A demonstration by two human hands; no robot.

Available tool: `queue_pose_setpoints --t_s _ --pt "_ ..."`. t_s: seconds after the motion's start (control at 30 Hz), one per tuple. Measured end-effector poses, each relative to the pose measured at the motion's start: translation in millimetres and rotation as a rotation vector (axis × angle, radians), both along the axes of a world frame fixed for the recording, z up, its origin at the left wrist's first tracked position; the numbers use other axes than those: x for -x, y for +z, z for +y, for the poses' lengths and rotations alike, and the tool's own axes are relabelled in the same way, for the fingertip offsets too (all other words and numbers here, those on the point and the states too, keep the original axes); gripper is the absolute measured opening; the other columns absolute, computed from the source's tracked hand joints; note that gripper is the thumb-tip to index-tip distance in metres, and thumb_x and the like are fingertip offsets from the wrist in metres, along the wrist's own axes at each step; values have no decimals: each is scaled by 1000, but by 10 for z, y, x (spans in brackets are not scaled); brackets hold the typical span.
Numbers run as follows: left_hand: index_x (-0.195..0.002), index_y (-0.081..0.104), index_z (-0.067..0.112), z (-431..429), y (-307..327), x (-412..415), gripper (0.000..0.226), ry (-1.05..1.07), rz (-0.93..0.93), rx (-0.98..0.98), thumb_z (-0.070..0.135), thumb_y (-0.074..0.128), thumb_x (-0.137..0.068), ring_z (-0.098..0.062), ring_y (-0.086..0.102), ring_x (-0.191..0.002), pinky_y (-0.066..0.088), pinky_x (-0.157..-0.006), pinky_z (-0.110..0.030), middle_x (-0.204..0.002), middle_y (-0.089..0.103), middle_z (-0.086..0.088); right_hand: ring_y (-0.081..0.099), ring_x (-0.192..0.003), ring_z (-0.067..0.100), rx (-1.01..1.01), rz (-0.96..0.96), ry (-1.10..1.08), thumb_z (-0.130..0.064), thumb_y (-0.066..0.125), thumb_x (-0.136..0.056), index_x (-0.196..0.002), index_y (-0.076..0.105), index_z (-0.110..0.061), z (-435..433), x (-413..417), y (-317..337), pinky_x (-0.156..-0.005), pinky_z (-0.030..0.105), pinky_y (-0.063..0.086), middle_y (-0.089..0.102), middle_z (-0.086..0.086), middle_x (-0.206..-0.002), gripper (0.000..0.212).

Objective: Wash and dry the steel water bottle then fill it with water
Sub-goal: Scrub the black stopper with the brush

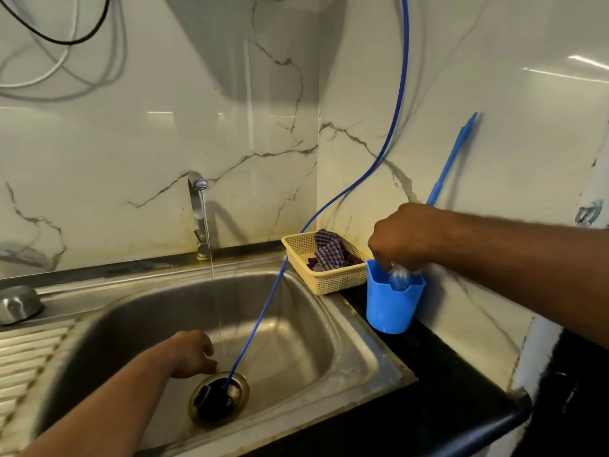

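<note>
Two hands: left hand (192, 352) low in the sink (296, 341), just beside the drain (219, 399), fingers loosely curled, holding nothing that shows. Right hand (403, 239) at the mouth of the blue cup (392, 308), fingers curled round the lower end of the bottle brush (451, 163).
Steel bottle: not clearly in view. A rounded steel object (18, 303) sits on the drainboard at the far left; cannot tell whether it is the bottle or a bowl.
Handling (judgement): a steel bottle should be stiff and smooth, slippery once wet, and noisy if dropped in the basin. Best taken round the body, whole hand, not by the rim.
Blue cup: stands on the black table (445, 374) beside the sink and holds the brush's bristled head; the handle slants up against the wall.
Basket (339, 282): pale yellow, just behind the cup, with a checked cloth (329, 250) bunched inside. Likely the drying cloth.
Sink: tap (197, 206) running a thin stream into the basin. A blue tube (392, 127) comes down from above into the drain.
Step (judgement): fetching the brush; washing not yet begun.
</note>
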State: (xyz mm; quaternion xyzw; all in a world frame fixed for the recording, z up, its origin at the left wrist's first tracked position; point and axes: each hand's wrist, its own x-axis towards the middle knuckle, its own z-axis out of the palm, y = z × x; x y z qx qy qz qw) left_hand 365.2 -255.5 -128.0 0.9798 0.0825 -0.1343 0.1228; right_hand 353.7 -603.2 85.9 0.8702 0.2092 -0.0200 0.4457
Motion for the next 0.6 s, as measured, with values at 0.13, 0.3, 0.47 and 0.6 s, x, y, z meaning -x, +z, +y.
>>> queue_pose_setpoints --t_s 0.13,0.3,0.47,0.6 --pt "-136 60 23 14 8 -2 53 14 24 14 45 72 -90 -18 62 -114 50 -102 -30 -134 57 -3 64 -107 21 -56 -39 1 -23 79 -83 -125 67 -37 -48 -15 84 -90 40 55 62 -3 -125 46" --pt "-135 61 19 -60 47 44 49 14 35 3 41 71 -93 -19 66 -108 53 -96 -29 -129 60 -4 62 -106 19 -24 12 -9 -25 80 -83 -128 66 -39 -35 -34 46 -87 35 55 61 -4 -124 49" --pt "-138 59 18 -124 59 89 50 -20 43 -37 39 70 -94 -21 63 -118 50 -99 -29 -135 59 -6 54 -91 13 -39 -3 7 -30 78 -87 -128 64 -43 -35 -35 77 -78 31 51 62 -8 -117 45" --pt "-139 59 22 -116 -19 74 53 -60 66 -96 41 72 -92 -19 57 -126 47 -105 -29 -140 56 -1 56 -96 14 -30 -8 -30 -28 77 -88 -129 64 -44 -51 6 115 -78 30 49 60 -8 -121 47"
